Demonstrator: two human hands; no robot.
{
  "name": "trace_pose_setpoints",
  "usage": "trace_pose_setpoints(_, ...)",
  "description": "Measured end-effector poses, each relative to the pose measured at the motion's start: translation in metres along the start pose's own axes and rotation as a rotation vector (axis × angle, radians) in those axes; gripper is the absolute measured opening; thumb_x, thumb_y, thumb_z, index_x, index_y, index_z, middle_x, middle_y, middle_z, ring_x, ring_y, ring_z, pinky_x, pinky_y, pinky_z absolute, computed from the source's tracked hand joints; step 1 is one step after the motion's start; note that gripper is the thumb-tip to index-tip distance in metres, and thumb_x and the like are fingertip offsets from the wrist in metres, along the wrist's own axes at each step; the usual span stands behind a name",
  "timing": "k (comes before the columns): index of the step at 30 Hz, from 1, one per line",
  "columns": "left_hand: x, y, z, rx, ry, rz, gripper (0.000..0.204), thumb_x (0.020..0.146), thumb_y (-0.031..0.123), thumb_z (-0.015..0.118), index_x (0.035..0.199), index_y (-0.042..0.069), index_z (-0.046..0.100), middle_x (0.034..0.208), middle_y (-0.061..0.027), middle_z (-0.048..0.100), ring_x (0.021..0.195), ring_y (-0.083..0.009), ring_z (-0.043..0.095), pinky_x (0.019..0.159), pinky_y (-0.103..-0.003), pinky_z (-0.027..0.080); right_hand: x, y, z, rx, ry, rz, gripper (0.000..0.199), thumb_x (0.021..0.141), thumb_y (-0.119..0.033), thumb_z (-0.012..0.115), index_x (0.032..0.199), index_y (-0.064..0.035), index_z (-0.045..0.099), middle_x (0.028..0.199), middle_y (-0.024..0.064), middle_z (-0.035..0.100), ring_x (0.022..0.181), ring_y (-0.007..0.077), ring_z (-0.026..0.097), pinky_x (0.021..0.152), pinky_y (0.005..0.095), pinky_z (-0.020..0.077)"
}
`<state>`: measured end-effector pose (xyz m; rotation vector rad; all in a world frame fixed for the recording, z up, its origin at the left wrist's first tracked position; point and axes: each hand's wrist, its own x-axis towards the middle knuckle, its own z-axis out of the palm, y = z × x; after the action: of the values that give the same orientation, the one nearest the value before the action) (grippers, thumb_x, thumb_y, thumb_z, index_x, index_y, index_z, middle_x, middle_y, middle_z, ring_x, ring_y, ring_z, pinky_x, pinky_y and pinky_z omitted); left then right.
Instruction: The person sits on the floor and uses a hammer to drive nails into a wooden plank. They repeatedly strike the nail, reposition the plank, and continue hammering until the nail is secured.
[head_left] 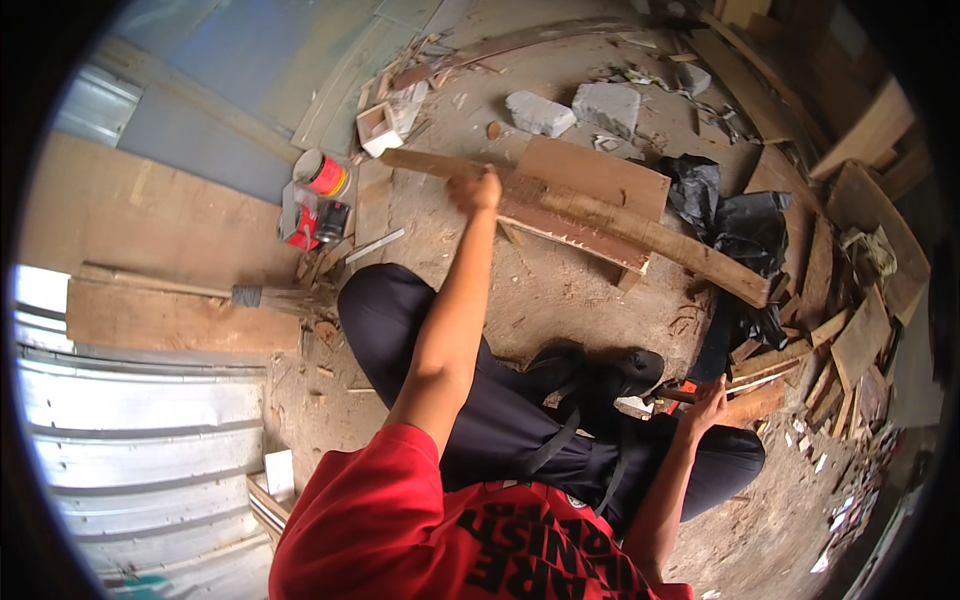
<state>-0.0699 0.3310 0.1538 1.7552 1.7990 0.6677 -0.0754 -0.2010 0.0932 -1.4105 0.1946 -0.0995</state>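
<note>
Red shirt (365,510) comes first, then a low bench (590,241). A long wood board (655,240) lies across the bench. The left hand (474,190) grips the board, left of the bench. Right of the bench and closer, the right hand (707,405) holds a dark handle (678,396).

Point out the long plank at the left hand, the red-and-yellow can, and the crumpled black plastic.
Long plank (622,220): head view, on its broad upper face.
Red-and-yellow can (325,177): head view, on its coloured side wall.
Crumpled black plastic (752,228): head view, on its creased surface.
</note>
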Motion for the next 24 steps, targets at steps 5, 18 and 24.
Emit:
trace_pose_setpoints(5, -0.098, 0.048, 0.009, -0.223, -0.263, 0.897, 0.047, 0.086, 0.031, 0.069, 0.119, 0.0, 0.055, 0.118, -0.021, 0.059, 0.111, -0.0356, 0.056, 0.1, -0.045, 0.041, 0.007, 0.008, -0.007, -0.051, 0.02, -0.08, 0.045, 0.103, -0.034, 0.052, 0.064, -0.0117, 0.045, 0.057, -0.0045, 0.035, 0.052, 0.005, 0.029, 0.049, 0.0248, 0.0214)
trace_pose_setpoints(18, -0.19, 0.038, 0.061, 0.213, -0.832, 1.581, 0.1, 0.065, 0.075, 0.071, 0.134, 0.005, 0.053, 0.141, -0.0115, 0.049, 0.135, -0.029, 0.042, 0.116, -0.05, 0.023, 0.048, 0.029, -0.02, -0.348, 0.268, -0.269, 0.034, 0.098, -0.027, 0.062, 0.076, -0.0019, 0.055, 0.063, -0.0034, 0.046, 0.061, 0.0079, 0.043, 0.055, 0.0257, 0.0369)
trace_pose_setpoints(24, -0.204, 0.039, 0.058, 0.202, -0.786, 1.675, 0.108, 0.061, 0.069, 0.077, 0.142, 0.007, 0.04, 0.14, -0.0137, 0.046, 0.134, -0.03, 0.04, 0.116, -0.052, 0.02, 0.028, 0.015, 0.001, -0.641, 0.132, -0.151, 0.039, 0.098, -0.02, 0.055, 0.127, 0.0054, 0.05, 0.1, 0.0187, 0.062, 0.083, 0.0258, 0.061, 0.076, 0.0368, 0.0494)
